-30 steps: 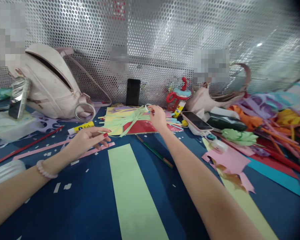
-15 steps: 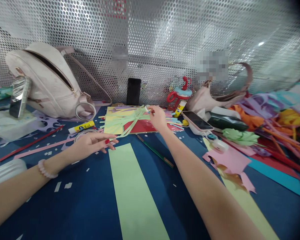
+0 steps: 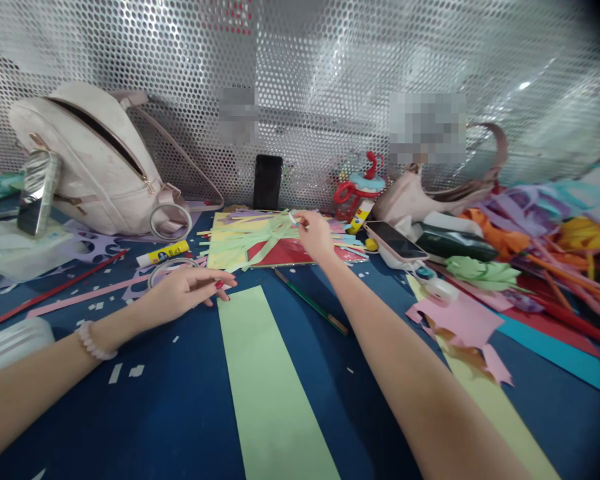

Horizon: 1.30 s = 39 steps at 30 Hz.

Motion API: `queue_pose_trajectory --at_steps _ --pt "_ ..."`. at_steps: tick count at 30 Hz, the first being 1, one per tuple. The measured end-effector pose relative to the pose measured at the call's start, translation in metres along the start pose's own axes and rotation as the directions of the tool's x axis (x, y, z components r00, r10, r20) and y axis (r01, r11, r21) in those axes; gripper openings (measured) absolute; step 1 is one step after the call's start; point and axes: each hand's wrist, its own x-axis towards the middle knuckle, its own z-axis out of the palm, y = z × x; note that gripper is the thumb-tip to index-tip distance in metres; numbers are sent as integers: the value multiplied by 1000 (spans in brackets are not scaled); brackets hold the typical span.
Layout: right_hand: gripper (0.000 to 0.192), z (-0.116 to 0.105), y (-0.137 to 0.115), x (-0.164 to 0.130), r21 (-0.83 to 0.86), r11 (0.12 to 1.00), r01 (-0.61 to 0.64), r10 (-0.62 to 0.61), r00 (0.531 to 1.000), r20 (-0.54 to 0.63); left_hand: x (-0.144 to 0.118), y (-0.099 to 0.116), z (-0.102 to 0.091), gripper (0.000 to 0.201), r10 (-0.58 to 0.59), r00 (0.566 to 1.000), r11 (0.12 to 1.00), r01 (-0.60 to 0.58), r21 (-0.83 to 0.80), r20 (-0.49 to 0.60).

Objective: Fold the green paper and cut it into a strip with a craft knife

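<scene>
My right hand (image 3: 316, 235) reaches far across the table and pinches the end of a thin pale green paper strip (image 3: 293, 217). Under it lies a pile of green strips (image 3: 253, 239) spread over yellow and red paper sheets (image 3: 285, 253). My left hand (image 3: 186, 292) rests palm down on the blue table, holding nothing, with its fingertips at the top left corner of a long light green paper band (image 3: 265, 373). A clear tape ring (image 3: 170, 268) lies just behind that hand.
A pale backpack (image 3: 95, 160) and a black phone (image 3: 267, 181) lean on the perforated metal wall. A glue stick (image 3: 163, 253), a green pencil (image 3: 310, 303), a second phone (image 3: 395, 241), pink paper (image 3: 455, 320) and heaps of coloured cuttings (image 3: 545, 260) crowd the right.
My left hand slid right and down to the green band's corner, uncovering the tape ring. My right hand stayed almost still at the strips.
</scene>
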Motion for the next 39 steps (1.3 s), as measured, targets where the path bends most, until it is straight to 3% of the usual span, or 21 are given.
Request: queue_pose_trajectory --at_steps 7,14,21,27,30,39 --pt "35 1 -1 1 11 999 42 -42 998 53 -1 4 0 43 -150 974 976 173 -134 167" --pt "31 2 -9 2 18 994 107 -109 987 114 1 3 7 53 -373 927 895 349 -277 -37" --pt "32 2 -10 1 -4 995 104 -102 984 143 -3 14 14 45 -338 941 869 298 -396 -32" --pt "30 4 -15 -1 -13 992 122 -117 975 189 2 18 11 23 -394 919 708 297 -640 -10" --pt "32 4 -18 -3 -20 991 130 -124 970 210 3 18 10 17 -400 916 672 273 -688 -28" --pt "34 5 -24 -6 -27 989 146 -135 959 250 1 21 13 11 -400 914 698 255 -669 -69"
